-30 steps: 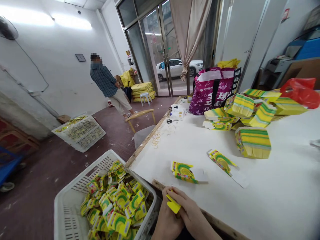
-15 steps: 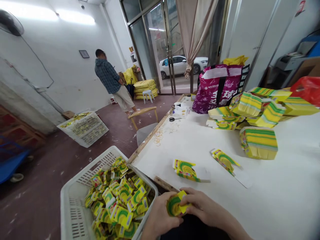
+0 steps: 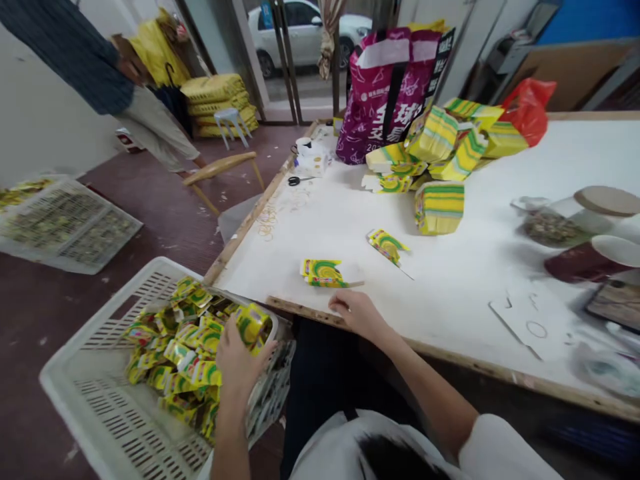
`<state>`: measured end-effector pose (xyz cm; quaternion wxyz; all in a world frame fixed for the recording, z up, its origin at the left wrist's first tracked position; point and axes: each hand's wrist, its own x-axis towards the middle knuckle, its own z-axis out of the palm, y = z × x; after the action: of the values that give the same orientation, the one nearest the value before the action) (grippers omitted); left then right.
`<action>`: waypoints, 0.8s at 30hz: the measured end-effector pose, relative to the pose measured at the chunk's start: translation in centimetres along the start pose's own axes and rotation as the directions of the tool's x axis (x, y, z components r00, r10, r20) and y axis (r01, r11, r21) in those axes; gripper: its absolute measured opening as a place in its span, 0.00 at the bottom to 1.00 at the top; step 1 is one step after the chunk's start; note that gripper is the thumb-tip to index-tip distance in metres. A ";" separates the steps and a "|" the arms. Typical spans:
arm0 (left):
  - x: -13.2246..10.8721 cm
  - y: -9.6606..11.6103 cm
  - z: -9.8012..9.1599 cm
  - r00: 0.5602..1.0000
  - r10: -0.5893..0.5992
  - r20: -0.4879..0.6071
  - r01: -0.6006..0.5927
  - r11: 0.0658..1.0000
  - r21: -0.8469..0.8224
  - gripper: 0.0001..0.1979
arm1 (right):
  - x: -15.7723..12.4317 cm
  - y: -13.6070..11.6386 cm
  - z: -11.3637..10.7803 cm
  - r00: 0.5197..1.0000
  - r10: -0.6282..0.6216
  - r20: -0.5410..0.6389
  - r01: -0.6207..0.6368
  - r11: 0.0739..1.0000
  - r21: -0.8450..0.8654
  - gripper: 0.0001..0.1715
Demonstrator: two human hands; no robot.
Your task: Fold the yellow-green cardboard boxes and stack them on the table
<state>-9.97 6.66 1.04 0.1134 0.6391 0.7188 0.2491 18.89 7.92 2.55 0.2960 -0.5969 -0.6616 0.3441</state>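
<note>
Your left hand [image 3: 240, 360] has a yellow carton [image 3: 253, 322] between fingers and thumb, held by its sides, presumably so that its printed face stays clear of your palm. Directly under and around that grip is the white basket [image 3: 143, 407] with its heap of small cartons [image 3: 193, 347]; it sits against the table, probably to keep your reach short. To the right of that grip, your right hand [image 3: 360, 317] rests at the edge of the table [image 3: 480, 293], fingers loosely curled; I cannot tell whether they hold anything. Just beyond those fingers lies an open carton [image 3: 323, 273], its white flap towards your right, and a second open carton [image 3: 387, 247] lies farther out, both seemingly set down within easy reach. Farther from your grip stands a striped bundle [image 3: 440, 208], its cartons packed tightly together, perhaps to save room.
</note>
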 end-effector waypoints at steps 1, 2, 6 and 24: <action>0.1 -0.8 0.0 1.000 -0.014 0.008 0.013 1.000 0.024 0.52 | 0.6 0.3 -0.8 0.997 0.045 -0.055 -0.048 0.998 -0.051 0.08; 0.1 -1.3 0.0 1.000 -0.015 0.013 0.015 1.000 0.012 0.52 | 1.3 0.5 -1.5 0.990 0.083 -0.114 -0.093 0.992 -0.084 0.08; -0.3 -0.5 0.9 0.991 0.088 0.102 -0.064 0.974 -0.216 0.39 | 4.5 1.1 -2.0 0.960 0.168 -0.223 -0.213 0.957 -0.195 0.06; -0.8 4.3 5.2 0.911 0.141 0.388 0.226 0.616 -0.755 0.28 | 4.4 -1.2 -0.9 0.970 0.183 -0.163 -0.216 0.952 -0.218 0.12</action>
<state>-3.65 7.21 -1.36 0.5358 0.5437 0.5108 0.3954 18.38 12.35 3.99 0.2334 -0.7143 -0.6110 0.2489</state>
